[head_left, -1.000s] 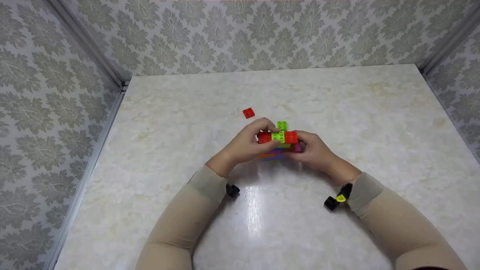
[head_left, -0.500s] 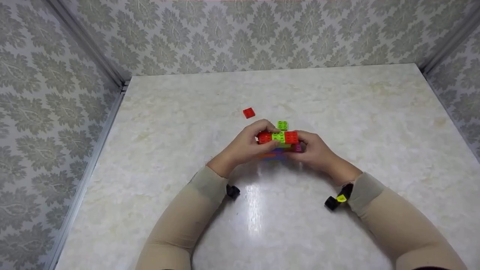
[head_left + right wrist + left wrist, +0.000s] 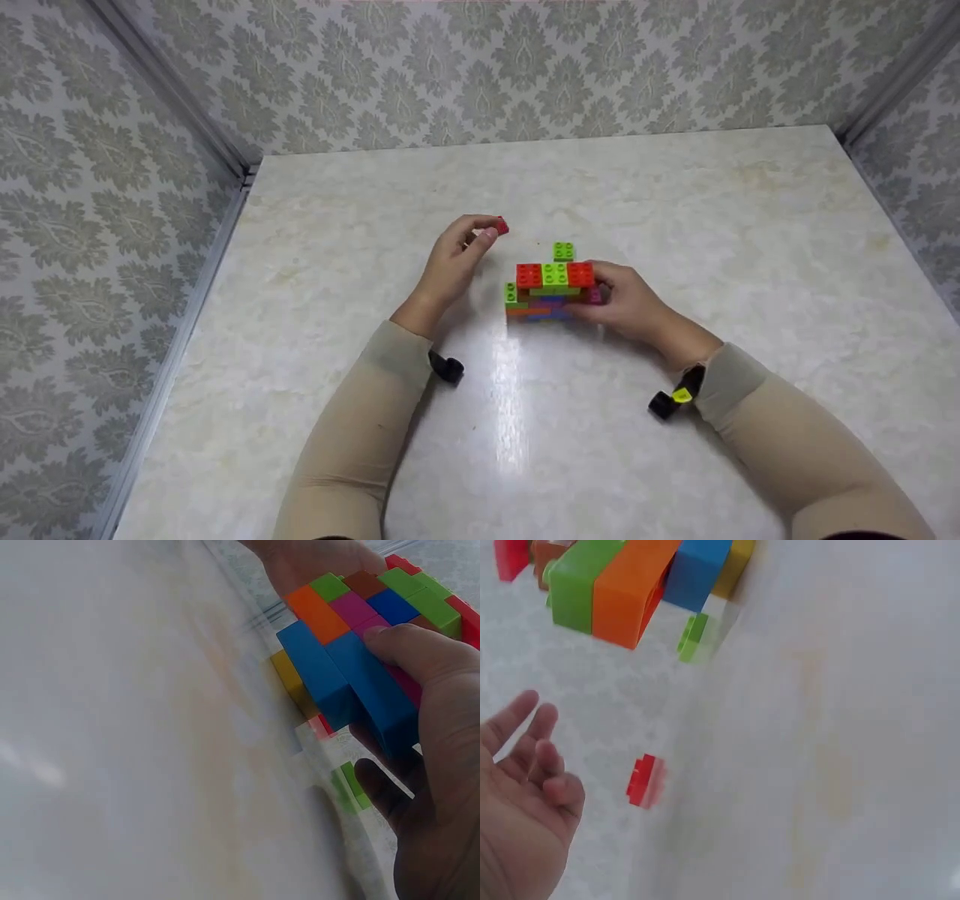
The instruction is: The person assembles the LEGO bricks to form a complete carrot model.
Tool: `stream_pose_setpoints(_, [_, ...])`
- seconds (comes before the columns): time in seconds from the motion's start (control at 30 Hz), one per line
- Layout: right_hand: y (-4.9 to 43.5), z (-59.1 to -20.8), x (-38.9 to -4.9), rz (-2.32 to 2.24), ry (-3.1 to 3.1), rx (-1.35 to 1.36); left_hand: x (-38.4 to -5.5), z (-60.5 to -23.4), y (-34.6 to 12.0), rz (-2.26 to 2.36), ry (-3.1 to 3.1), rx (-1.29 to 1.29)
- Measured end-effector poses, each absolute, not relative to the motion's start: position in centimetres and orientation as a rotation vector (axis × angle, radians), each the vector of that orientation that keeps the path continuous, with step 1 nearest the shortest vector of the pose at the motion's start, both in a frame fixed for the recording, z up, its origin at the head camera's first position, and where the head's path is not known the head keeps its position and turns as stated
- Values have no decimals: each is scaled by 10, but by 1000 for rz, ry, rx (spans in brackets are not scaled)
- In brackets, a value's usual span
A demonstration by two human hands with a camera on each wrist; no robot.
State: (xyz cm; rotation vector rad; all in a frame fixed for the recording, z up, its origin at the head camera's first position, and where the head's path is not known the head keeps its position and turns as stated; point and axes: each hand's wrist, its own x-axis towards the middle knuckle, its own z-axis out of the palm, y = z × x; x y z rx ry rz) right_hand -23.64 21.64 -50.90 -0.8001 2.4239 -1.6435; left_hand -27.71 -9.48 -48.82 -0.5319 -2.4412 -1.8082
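Note:
My right hand point(image 3: 628, 304) grips the right side of a multicoloured toy brick build point(image 3: 555, 279), its thumb point(image 3: 420, 652) on the pink and blue bricks in the right wrist view. Two red bricks and a green one line the build's top row. Farther back and left, my left hand point(image 3: 454, 259) has its thumb and forefinger at a small red brick point(image 3: 502, 225), partly hiding it in the head view. In the left wrist view, that red brick point(image 3: 643, 780) lies on the table, with the loosely bent fingers of the left hand point(image 3: 532, 795) apart from it.
A loose green brick point(image 3: 564, 250) lies just behind the build. The pale marbled table point(image 3: 360, 225) ends at patterned wall panels point(image 3: 525, 67) behind and on both sides. A black wrist camera point(image 3: 663, 405) sits under the right sleeve, another point(image 3: 448, 369) under the left.
My left hand has let go of the build and moved back and left to the small red brick, uncovering the build's left end. The right hand keeps its grip in place.

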Motion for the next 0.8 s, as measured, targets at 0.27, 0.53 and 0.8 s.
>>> stream_pose_setpoints(0.27, [217, -510, -237, -1623, 2426, -797, -293, -502, -109, -1548, -2614, -427])
stream_pose_setpoints(0.53, [213, -510, -238, -1627, 2413, -801, -309, -510, -110, -1162, -2776, -357])
stream_pose_setpoints(0.8, [217, -510, -237, -1648, 2403, -778, -317, -511, -102, -915, -2864, -387])
